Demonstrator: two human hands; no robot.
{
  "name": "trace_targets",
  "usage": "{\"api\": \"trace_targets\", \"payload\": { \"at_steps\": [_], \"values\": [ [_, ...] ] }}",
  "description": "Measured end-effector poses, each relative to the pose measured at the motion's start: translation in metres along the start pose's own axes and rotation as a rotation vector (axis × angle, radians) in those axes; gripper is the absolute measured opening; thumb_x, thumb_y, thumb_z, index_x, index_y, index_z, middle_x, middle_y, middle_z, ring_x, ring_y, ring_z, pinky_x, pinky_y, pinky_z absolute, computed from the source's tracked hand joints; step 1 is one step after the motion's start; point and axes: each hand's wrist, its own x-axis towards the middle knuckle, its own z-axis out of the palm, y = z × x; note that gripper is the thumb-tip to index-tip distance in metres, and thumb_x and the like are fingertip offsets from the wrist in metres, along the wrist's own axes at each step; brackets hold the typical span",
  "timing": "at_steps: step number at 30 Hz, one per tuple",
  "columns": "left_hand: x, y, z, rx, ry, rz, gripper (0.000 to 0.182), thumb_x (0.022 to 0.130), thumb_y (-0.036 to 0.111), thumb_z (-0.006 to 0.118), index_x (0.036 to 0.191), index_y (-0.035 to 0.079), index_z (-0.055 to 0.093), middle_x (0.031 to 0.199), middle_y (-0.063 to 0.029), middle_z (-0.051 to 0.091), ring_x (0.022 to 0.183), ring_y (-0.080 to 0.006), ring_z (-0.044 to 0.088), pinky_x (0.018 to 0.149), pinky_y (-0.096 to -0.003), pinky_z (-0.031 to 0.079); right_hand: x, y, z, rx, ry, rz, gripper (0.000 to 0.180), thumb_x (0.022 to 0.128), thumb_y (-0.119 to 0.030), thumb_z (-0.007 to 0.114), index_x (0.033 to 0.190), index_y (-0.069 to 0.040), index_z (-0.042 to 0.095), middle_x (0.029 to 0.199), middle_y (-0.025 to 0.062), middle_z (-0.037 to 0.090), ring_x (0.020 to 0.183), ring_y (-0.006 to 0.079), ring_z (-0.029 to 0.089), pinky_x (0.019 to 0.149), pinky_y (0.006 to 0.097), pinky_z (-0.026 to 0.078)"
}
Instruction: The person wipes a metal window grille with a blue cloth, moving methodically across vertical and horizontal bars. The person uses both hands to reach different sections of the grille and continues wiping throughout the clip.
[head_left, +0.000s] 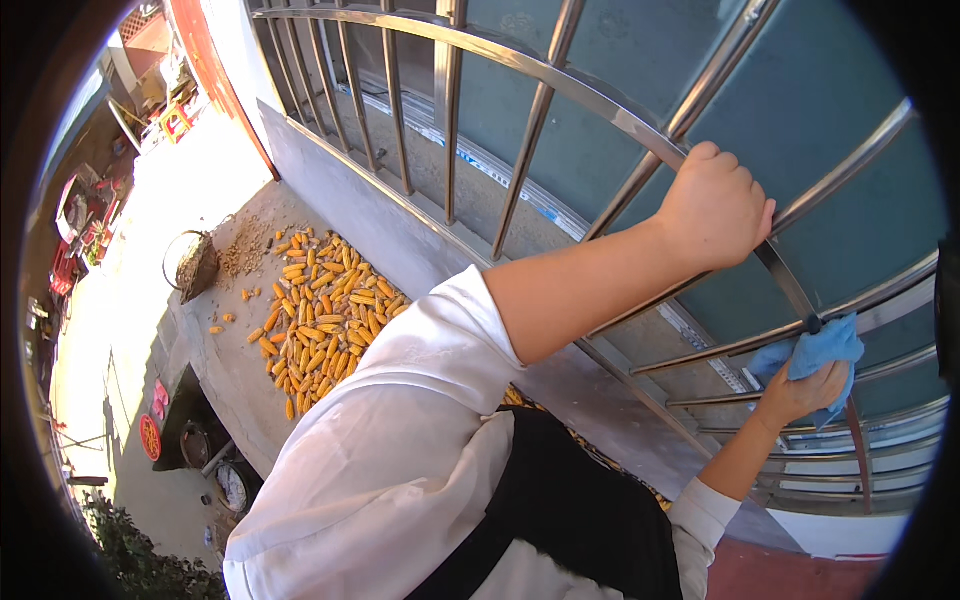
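My left hand (716, 206) is wrapped around the flat cross rail (585, 90) of a stainless-steel window grille, close to where round bars meet it. A blue cloth (825, 356) is bunched in my right hand (806, 390). It lies against a round metal bar (727, 349) of the same grille, near a dark joint, lower and farther right than my left hand. Behind the bars are bluish-green window panes (795, 142) and a sill (495, 202). My left arm in its rolled white sleeve crosses in front of part of the grille.
Yellow corn cobs (322, 315) are heaped on the concrete along the wall below. A wicker basket (196, 266) stands beside scattered kernels (244, 244). A red round tray (150, 437), black tubs (231, 486) and a leafy bush (142, 555) are farther down.
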Motion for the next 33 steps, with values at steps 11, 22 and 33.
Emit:
{"api": "trace_targets", "payload": {
  "at_steps": [11,22,33],
  "values": [
    [0.004,-0.006,-0.014,0.078,0.003,0.097,0.031,0.09,0.018,0.054,0.062,0.007,0.06,0.063,-0.0112,0.061,0.066,-0.0316,0.06,0.068,-0.0446,0.044,-0.038,0.01,-0.024,0.039,-0.03,0.317,0.047,0.085,-0.009,0.073,0.127,0.003,0.054,0.125,0.0201,0.059,0.113,0.0393,0.058,0.096,0.0447,0.046],
    [0.005,-0.004,-0.007,0.122,0.02,0.131,0.028,0.09,0.016,0.052,0.064,0.005,0.054,0.065,-0.0139,0.056,0.066,-0.0364,0.055,0.067,-0.0473,0.042,-0.03,-0.097,0.011,0.794,-0.015,0.953,0.038,0.095,-0.025,0.067,0.118,0.002,0.054,0.107,0.0122,0.062,0.098,0.0247,0.059,0.09,0.0375,0.046],
    [0.004,-0.009,-0.005,0.124,-0.04,0.145,0.046,0.099,0.024,0.043,0.057,0.013,0.061,0.056,-0.0039,0.056,0.057,-0.0275,0.056,0.055,-0.0405,0.043,-0.162,-0.146,0.038,0.757,-0.275,0.935,0.036,0.097,-0.025,0.063,0.116,0.004,0.054,0.1,0.0182,0.064,0.091,0.0336,0.062,0.08,0.0417,0.049]
  ]
}}
